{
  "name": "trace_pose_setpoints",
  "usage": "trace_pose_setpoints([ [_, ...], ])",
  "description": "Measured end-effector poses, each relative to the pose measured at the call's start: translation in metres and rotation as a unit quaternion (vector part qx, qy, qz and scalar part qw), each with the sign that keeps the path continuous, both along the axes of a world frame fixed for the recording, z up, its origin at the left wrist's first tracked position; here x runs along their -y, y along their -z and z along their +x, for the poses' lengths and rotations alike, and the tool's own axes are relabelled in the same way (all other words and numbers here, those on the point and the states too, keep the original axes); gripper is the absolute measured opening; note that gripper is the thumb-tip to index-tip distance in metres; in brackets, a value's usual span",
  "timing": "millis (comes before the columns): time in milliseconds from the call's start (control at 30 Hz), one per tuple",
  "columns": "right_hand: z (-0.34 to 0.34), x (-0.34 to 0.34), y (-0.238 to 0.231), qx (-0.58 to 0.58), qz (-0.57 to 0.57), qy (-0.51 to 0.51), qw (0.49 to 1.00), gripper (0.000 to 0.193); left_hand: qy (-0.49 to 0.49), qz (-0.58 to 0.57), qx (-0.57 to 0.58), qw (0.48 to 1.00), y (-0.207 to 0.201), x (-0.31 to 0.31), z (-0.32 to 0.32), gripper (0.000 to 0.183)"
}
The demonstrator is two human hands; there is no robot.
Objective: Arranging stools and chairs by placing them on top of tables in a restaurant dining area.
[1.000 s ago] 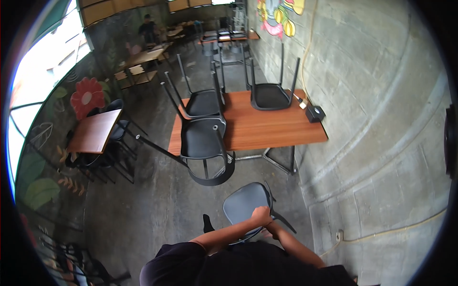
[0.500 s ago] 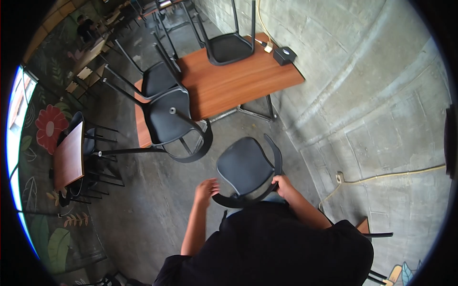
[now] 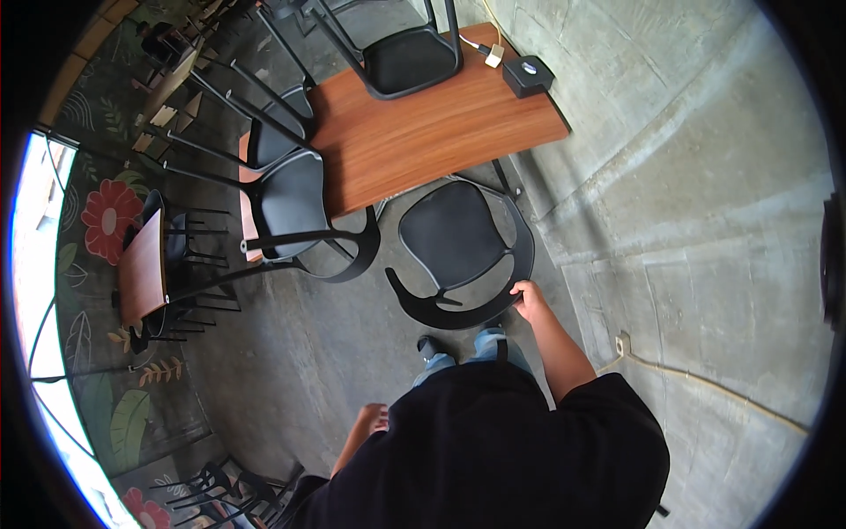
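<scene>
A black chair [image 3: 454, 238] with a curved back rail stands on the floor in front of me, its front at the edge of the brown wooden table [image 3: 423, 132]. My right hand [image 3: 529, 300] is closed on the right part of the back rail. Down by my left side, my left hand [image 3: 374, 418] hangs free of the chair; its fingers are loosely bent and partly out of sight, with nothing seen in them. Just left of this chair, another black chair [image 3: 291, 207] rests upside down on the table edge, its legs pointing out to the left.
More upturned chairs [image 3: 410, 62] sit on the table, beside a black box [image 3: 527, 76] and a power socket [image 3: 494, 55]. A concrete wall [image 3: 670, 220] runs along the right, with a cable [image 3: 705, 384]. At left stands another table [image 3: 143, 269] with chairs.
The chair has moved forward, up to the table. My left hand has come away from its back rail and dropped to my side. My right hand has stayed on the rail.
</scene>
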State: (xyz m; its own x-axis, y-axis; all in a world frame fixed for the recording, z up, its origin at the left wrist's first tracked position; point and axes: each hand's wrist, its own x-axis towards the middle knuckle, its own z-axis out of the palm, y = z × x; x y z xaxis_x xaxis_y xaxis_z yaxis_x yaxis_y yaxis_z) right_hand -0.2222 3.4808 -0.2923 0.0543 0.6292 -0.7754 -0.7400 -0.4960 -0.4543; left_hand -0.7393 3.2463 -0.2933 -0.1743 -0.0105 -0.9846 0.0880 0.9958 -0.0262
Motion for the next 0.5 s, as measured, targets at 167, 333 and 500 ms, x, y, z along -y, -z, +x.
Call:
trace_pose_setpoints([
  [167, 0.030, -0.040, 0.031, -0.008, 0.009, -0.007, 1.000, 0.013, 0.353, 0.290, 0.076, 0.886, -0.003, -0.005, 0.060, 0.028],
  [333, 0.055, -0.046, 0.042, 0.025, -0.054, -0.059, 0.996, 0.015, 0.355, 0.371, 0.036, 0.857, -0.028, -0.064, 0.089, 0.030],
  [500, 0.066, -0.045, 0.054, 0.007, -0.029, -0.088, 0.996, 0.011, -0.009, 0.221, -0.025, 0.975, -0.066, -0.126, 0.095, 0.027],
])
